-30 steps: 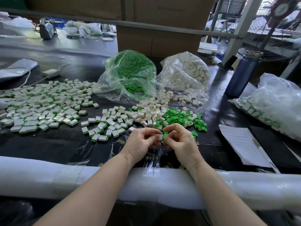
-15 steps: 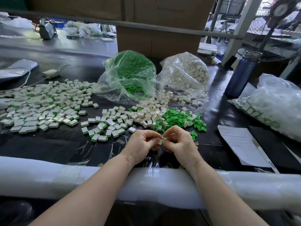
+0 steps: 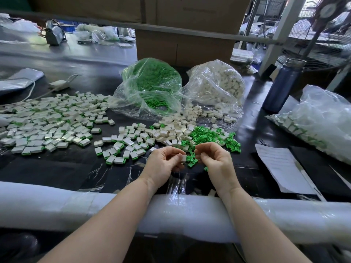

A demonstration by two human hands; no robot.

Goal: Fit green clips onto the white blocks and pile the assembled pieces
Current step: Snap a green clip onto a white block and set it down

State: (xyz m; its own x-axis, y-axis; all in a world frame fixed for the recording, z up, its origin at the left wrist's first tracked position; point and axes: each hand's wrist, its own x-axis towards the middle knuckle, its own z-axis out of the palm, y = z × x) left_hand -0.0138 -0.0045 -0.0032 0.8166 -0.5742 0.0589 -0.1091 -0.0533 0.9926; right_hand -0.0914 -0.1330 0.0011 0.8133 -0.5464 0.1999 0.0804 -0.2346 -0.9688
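Pretty far into this one, I'd say, but nowhere near finished. A big spread of assembled pieces (image 3: 47,128) covers the left half of the counter (image 3: 57,173), with a smaller batch (image 3: 121,149) nearer the middle. Still to do: a loose heap of white blocks (image 3: 176,130) and green clips (image 3: 209,137) mid-counter, plus a bag of clips (image 3: 152,86) and a bag of blocks (image 3: 218,84) toward the far edge, both well stocked.

Right now the left hand (image 3: 163,164) pinches one white block (image 3: 183,158) at its fingertips, just above the near edge of the clip heap. The block's long axis looks roughly upright, one broad face turned toward the right hand (image 3: 214,160); I can't tell which end is the open one.

The right hand's fingers are curled in close to the block. There's probably a clip in there, but I can't actually see one, so can't say for sure.
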